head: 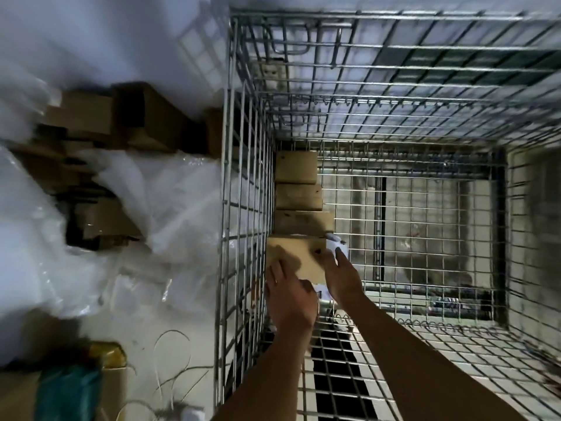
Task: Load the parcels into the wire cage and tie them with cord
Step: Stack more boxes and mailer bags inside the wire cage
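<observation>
hands — both flat on cardboard parcel | wire-mesh cage — boxy

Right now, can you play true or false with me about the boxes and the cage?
1. Four cardboard parcels sit in a row inside the wire cage. True; the nearest parcel is under the hands.
2. The parcels line the cage's right wall. False: they line its left wall.
3. Both hands touch the nearest parcel. True: left hand, right hand.
4. Cord is already tied round the parcels. False: loose cord lies on the floor outside.
5. More cardboard boxes wait outside the cage. True.
</observation>
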Demonstrator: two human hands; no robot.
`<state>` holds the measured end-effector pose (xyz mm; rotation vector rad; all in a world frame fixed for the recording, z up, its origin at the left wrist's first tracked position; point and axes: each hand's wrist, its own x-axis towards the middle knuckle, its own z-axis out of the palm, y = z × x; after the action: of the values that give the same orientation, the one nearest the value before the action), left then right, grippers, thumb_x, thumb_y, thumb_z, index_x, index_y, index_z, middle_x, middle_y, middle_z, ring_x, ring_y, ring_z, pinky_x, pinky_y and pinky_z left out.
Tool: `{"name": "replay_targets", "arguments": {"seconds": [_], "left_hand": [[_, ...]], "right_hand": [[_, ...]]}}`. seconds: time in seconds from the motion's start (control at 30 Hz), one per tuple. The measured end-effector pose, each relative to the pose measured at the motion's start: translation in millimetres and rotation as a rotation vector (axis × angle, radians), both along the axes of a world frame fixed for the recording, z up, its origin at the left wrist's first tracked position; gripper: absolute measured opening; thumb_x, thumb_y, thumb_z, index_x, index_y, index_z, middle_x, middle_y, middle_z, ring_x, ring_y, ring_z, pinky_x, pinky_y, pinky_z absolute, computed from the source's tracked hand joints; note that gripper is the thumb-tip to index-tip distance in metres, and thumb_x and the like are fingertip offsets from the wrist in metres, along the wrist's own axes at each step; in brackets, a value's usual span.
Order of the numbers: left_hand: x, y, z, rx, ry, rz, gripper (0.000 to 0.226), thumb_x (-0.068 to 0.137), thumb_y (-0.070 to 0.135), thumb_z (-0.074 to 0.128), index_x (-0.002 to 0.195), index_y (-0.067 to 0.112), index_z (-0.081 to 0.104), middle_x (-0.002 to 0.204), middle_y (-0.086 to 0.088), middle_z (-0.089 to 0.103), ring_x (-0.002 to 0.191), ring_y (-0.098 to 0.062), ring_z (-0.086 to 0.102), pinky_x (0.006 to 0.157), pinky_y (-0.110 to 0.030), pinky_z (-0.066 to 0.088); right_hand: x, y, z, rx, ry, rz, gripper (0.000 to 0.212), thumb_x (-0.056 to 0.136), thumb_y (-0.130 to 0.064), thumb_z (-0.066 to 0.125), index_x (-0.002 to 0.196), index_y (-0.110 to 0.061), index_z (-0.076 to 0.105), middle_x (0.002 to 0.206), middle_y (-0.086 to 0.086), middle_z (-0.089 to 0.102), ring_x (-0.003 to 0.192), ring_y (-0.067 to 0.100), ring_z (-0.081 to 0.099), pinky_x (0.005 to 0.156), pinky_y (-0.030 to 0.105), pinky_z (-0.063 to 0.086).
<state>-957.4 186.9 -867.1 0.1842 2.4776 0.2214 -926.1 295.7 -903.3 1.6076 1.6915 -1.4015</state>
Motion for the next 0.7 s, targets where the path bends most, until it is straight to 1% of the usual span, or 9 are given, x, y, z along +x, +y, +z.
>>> {"name": "replay_targets", "arguments": {"seconds": [0.13, 0.23, 0.3, 0.37, 0.43, 0.5, 0.57, 0.63, 0.7], "left_hand": [[-17, 11, 46, 0.056, -0.006, -0.022, 0.057, 0.101, 0.033, 0.046, 0.154, 0.012, 0.038, 0.159, -0.008, 0.037, 0.145, -0.028, 0.037, 0.112, -0.041, 0.042], [-48, 32, 114, 0.149, 0.075, -0.191, 0.053, 0.102, 0.041, 0.031, 0.145, 0.017, 0.05, 0.15, -0.006, 0.046, 0.133, -0.027, 0.052, 0.104, -0.041, 0.05], [-83, 49, 182, 0.239, 0.183, -0.277, 0.063, 0.096, 0.045, 0.018, 0.143, 0.018, 0.052, 0.145, -0.004, 0.051, 0.128, -0.025, 0.055, 0.104, -0.04, 0.05], [-126, 70, 254, 0.312, 0.271, -0.321, 0.066, 0.098, 0.045, 0.018, 0.148, 0.016, 0.049, 0.151, -0.007, 0.05, 0.137, -0.025, 0.048, 0.113, -0.04, 0.04], [-176, 84, 337, 0.351, 0.345, -0.363, 0.068, 0.101, 0.049, 0.013, 0.155, 0.016, 0.038, 0.162, -0.007, 0.039, 0.149, -0.025, 0.035, 0.122, -0.039, 0.028], [-222, 88, 424, 0.382, 0.407, -0.366, 0.066, 0.105, 0.049, 0.015, 0.16, 0.016, 0.029, 0.167, -0.006, 0.029, 0.154, -0.024, 0.024, 0.126, -0.039, 0.02], [-261, 80, 505, 0.42, 0.547, -0.352, 0.063, 0.107, 0.047, 0.022, 0.159, 0.013, 0.031, 0.165, -0.007, 0.032, 0.154, -0.024, 0.026, 0.126, -0.039, 0.021], [-290, 56, 581, 0.447, 0.689, -0.313, 0.065, 0.106, 0.049, 0.021, 0.155, 0.011, 0.038, 0.16, -0.009, 0.041, 0.149, -0.026, 0.034, 0.122, -0.038, 0.027], [-311, 24, 639, 0.485, 0.744, -0.252, 0.064, 0.106, 0.049, 0.023, 0.154, 0.011, 0.041, 0.158, -0.01, 0.044, 0.148, -0.027, 0.036, 0.12, -0.038, 0.028]], "right_hand": [[-3, 20, 60, 0.022, 0.032, 0.048, 0.063, 0.104, -0.057, 0.031, 0.15, -0.015, 0.044, 0.145, 0.016, 0.056, 0.131, 0.034, 0.054, 0.107, 0.041, 0.042], [-23, 51, 133, 0.076, 0.071, 0.135, 0.069, 0.101, -0.06, 0.03, 0.149, -0.012, 0.044, 0.148, 0.015, 0.053, 0.133, 0.033, 0.052, 0.111, 0.042, 0.042], [-52, 74, 207, 0.164, 0.138, 0.173, 0.066, 0.102, -0.059, 0.029, 0.145, -0.013, 0.047, 0.146, 0.017, 0.055, 0.131, 0.035, 0.055, 0.111, 0.046, 0.043], [-91, 95, 293, 0.296, 0.212, 0.217, 0.068, 0.105, -0.061, 0.026, 0.15, -0.014, 0.045, 0.155, 0.016, 0.048, 0.14, 0.035, 0.048, 0.116, 0.044, 0.037], [-130, 112, 389, 0.409, 0.325, 0.27, 0.073, 0.104, -0.062, 0.025, 0.157, -0.014, 0.039, 0.163, 0.01, 0.039, 0.149, 0.029, 0.038, 0.119, 0.038, 0.03], [-164, 119, 484, 0.525, 0.405, 0.326, 0.067, 0.107, -0.056, 0.026, 0.159, -0.015, 0.035, 0.165, 0.006, 0.035, 0.152, 0.023, 0.033, 0.121, 0.032, 0.025], [-190, 116, 569, 0.665, 0.497, 0.36, 0.067, 0.107, -0.055, 0.027, 0.158, -0.013, 0.038, 0.165, 0.006, 0.035, 0.153, 0.022, 0.031, 0.123, 0.031, 0.021], [-210, 100, 645, 0.741, 0.566, 0.406, 0.067, 0.108, -0.054, 0.028, 0.157, -0.01, 0.038, 0.165, 0.007, 0.036, 0.154, 0.022, 0.03, 0.124, 0.031, 0.02], [-227, 80, 703, 0.773, 0.626, 0.46, 0.069, 0.107, -0.056, 0.026, 0.158, -0.01, 0.037, 0.165, 0.007, 0.035, 0.154, 0.021, 0.029, 0.124, 0.031, 0.019]]}}
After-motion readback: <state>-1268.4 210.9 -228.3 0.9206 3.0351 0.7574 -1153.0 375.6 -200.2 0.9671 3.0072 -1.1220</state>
